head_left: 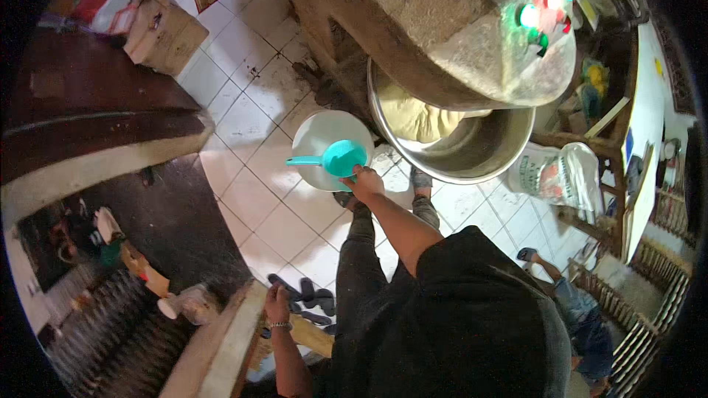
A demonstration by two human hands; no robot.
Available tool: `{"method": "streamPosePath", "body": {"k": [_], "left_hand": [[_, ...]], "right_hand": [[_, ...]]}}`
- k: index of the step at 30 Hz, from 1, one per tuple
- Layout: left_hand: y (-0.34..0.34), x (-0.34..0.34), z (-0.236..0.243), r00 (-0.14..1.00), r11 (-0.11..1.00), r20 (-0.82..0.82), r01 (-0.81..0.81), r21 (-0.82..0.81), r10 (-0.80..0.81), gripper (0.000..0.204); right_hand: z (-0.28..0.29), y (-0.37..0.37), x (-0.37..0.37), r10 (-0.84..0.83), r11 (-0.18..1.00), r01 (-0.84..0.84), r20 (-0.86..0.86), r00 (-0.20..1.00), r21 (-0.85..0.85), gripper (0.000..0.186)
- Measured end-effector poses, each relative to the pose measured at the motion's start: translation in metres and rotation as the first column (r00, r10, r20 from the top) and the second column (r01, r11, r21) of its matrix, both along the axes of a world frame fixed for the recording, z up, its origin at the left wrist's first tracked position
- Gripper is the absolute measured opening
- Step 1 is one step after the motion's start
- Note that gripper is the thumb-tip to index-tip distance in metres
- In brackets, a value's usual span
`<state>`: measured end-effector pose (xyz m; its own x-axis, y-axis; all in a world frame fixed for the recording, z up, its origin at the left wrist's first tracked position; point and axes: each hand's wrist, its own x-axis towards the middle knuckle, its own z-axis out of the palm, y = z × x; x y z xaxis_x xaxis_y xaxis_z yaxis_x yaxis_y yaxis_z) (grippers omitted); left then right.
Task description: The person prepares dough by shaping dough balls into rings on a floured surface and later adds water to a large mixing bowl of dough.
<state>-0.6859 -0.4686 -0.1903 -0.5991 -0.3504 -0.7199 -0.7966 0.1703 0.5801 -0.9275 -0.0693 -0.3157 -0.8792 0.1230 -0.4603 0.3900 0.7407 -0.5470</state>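
A turquoise plastic dipper (345, 156) is in my right hand (366, 183), which grips it by the rim, with its handle pointing left. Below the dipper stands a round white bucket (310, 131); the dipper covers part of its mouth. My left hand (277, 305), a band at its wrist, is low on the left beside the edge of a wooden table (240, 332). Its fingers are curled, and what lies inside them is hidden. To the right of the bucket, a large metal mixing bowl (483, 166) holds pale dough (420, 119).
A big worn mixer (435, 22) with lit buttons overhangs the bowl. Right of it lies a printed white sack (557, 173) by a wooden shelf (619, 133). Dark sandals (313, 295) lie on the tiles. Another person (582, 320) is at lower right; a cardboard box (166, 33) is upper left.
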Motion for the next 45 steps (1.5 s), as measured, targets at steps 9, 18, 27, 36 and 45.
{"method": "streamPosePath", "body": {"k": [9,18,27,36,45], "left_hand": [[-0.038,0.037,-0.020,0.952,0.962,0.153,0.272,-0.032,-0.264,0.035],[0.013,-0.046,-0.028,0.938,0.958,0.193,0.284,0.051,-0.288,0.038],[0.099,-0.183,-0.054,0.861,0.859,0.001,0.508,0.060,-0.509,0.039],[0.246,-0.198,-0.017,0.825,0.841,-0.172,0.539,-0.050,-0.539,0.035],[0.340,-0.102,0.010,0.727,0.735,-0.114,0.671,-0.097,-0.678,0.038]], "right_hand": [[-0.016,-0.020,-0.033,0.145,0.983,-0.084,0.418,0.897,-0.161,0.048],[0.017,0.107,0.113,-0.155,0.961,0.222,0.340,0.928,-0.167,0.052],[0.126,0.276,0.287,-0.611,0.785,0.619,0.189,0.769,0.020,0.049],[0.051,0.365,0.469,-0.805,0.444,0.878,0.349,0.479,-0.180,0.049],[0.050,0.456,0.502,-0.673,0.514,0.852,0.570,0.471,-0.096,0.045]]}}
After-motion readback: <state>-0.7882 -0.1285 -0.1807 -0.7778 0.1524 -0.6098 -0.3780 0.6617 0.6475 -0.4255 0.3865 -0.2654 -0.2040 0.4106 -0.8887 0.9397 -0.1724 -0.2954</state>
